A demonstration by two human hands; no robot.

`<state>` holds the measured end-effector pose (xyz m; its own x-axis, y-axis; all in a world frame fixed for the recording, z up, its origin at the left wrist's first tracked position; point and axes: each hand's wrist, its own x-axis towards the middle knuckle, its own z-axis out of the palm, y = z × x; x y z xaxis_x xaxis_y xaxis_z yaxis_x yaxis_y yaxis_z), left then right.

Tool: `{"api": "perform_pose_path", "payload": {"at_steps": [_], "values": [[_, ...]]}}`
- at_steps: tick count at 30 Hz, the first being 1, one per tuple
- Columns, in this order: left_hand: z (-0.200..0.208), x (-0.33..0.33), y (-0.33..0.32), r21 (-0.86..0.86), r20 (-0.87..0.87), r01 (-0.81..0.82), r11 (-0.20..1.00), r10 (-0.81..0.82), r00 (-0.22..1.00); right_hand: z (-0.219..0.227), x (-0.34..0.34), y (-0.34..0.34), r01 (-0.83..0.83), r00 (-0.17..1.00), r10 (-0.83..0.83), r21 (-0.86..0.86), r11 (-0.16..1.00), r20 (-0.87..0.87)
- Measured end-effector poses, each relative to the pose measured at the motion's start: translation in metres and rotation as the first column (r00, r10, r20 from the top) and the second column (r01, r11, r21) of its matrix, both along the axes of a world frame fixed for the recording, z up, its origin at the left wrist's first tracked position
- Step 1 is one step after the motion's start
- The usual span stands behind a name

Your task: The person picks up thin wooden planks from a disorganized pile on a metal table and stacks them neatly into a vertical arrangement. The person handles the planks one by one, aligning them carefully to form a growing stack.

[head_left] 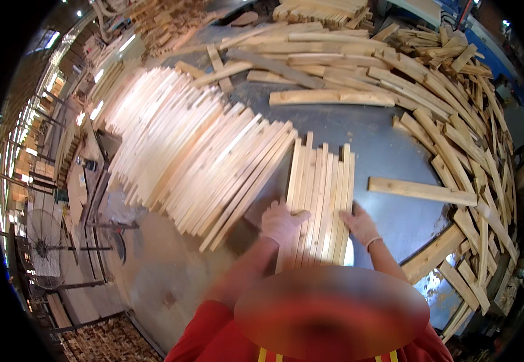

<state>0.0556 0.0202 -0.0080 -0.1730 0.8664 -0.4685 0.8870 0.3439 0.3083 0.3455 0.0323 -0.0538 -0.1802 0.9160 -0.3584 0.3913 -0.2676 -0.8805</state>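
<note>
A narrow set of pale wooden strips lies side by side in front of me, their far ends uneven. Against its left edge presses my left hand, in a light glove, with the thumb reaching over the strips. My right hand, gloved too, holds the opposite edge, so the set is clasped between both hands. The fingers curl down the sides and are partly hidden. Left of the set, a wide row of similar strips lies slanted, its nearest strips close to the set's far left corner.
A grey metal table lies under the wood. One loose board is right of my right hand. Boards are heaped along the far and right edges. A standing fan and a wood stack are at left.
</note>
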Motion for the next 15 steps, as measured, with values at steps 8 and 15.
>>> {"api": "perform_pose_path", "payload": {"at_steps": [8, 15], "values": [[0.042, 0.076, 0.033, 0.155, 0.338, -0.131, 0.979, 0.072, 0.938, 0.017, 0.041, 0.016, 0.318, 0.831, -0.381, -0.217, 0.923, -0.404], [0.183, 0.089, 0.073, 0.758, 0.442, -0.162, 0.631, -0.316, 0.84, 0.229, 0.046, 0.026, 0.436, 0.849, -0.232, 0.379, 0.816, -0.475]]}}
